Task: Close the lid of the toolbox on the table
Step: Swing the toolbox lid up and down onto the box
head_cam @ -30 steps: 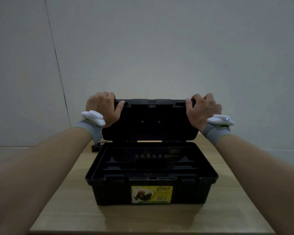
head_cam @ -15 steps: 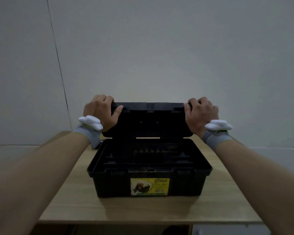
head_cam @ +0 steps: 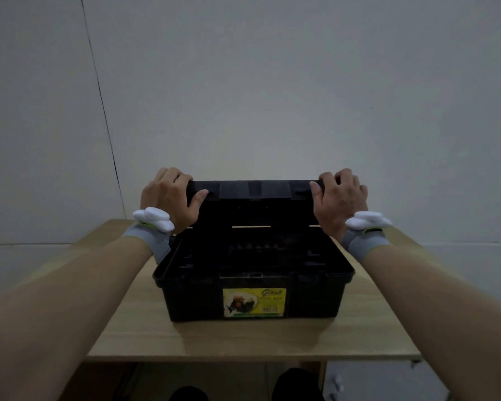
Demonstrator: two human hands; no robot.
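Note:
A black plastic toolbox (head_cam: pixel 191 296) with a yellow label on its front stands in the middle of a light wooden table (head_cam: pixel 243 340). Its lid (head_cam: pixel 255 208) is raised and leans forward over the open box. My left hand (head_cam: pixel 171 199) grips the lid's upper left corner, thumb on the inner face. My right hand (head_cam: pixel 340 199) grips the upper right corner the same way. Both wrists carry grey bands with white trackers. The box's inside is dark, with a moulded tray showing.
A plain grey wall stands right behind the table. The table's front edge (head_cam: pixel 252 358) is near me; below it are dark shapes on the floor and a white cabinet (head_cam: pixel 382 383) at the lower right.
The lid has tipped forward and down with both hands on it. The view has pulled back, so the table's front edge and the floor under it now show.

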